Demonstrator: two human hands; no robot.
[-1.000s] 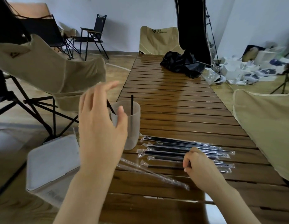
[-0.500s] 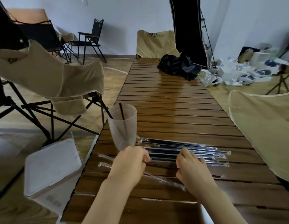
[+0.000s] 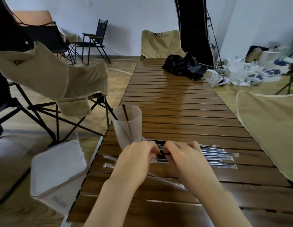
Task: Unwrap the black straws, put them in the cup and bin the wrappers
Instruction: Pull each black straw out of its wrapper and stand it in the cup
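A frosted cup [image 3: 128, 124] stands near the left edge of the slatted wooden table [image 3: 183, 115] with two black straws [image 3: 126, 117] in it. Several wrapped black straws [image 3: 219, 155] lie in a row to its right. My left hand [image 3: 136, 158] and my right hand [image 3: 183, 154] meet just in front of the cup, both pinching one wrapped black straw [image 3: 162, 155] lifted off the row. Its far end sticks out to the right past my right hand. Two empty clear wrappers [image 3: 109, 161] lie on the table under my left wrist.
A white lidded bin [image 3: 57, 164] sits on the floor left of the table. Beige folding chairs stand at left [image 3: 52, 79], far end [image 3: 160, 41] and right [image 3: 270, 128]. A black cloth bundle [image 3: 183, 66] lies on the far table end.
My left hand came down from above the cup to the straw row. Both hands closed in on one wrapped straw and lifted it.
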